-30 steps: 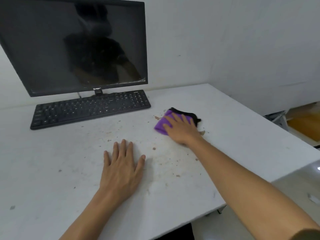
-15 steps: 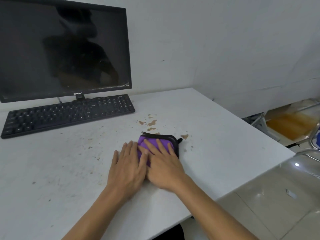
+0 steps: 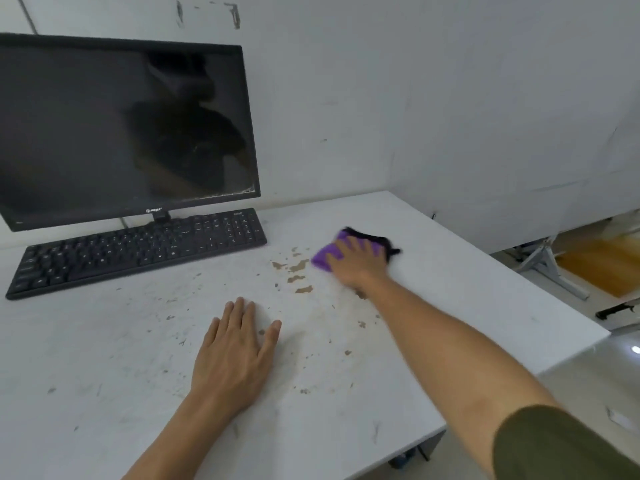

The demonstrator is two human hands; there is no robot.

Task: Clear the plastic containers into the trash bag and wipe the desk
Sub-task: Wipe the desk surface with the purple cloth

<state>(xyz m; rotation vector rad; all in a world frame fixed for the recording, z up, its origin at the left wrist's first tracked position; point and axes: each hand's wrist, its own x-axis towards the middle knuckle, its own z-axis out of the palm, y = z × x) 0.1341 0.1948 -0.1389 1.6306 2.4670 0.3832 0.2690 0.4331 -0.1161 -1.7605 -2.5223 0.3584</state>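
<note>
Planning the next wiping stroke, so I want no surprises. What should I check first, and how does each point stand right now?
1. Right hand flat on the purple cloth: ok.
2. Left hand flat on the desk, apart from the cloth: ok.
3. Brown stains wiped away: not ok, they lie left of the cloth.
4. Keyboard apart from the cloth: ok.
5. Cloth's underside clean: cannot tell, hidden.

Your white surface (image 3: 450,306) carries a black keyboard (image 3: 138,251) at its far left, a monitor (image 3: 121,126) standing just behind. Brown stains (image 3: 298,268) spot the middle; a purple cloth (image 3: 325,257) lies beside them, your left hand (image 3: 235,355) flat nearer the front edge.
</note>
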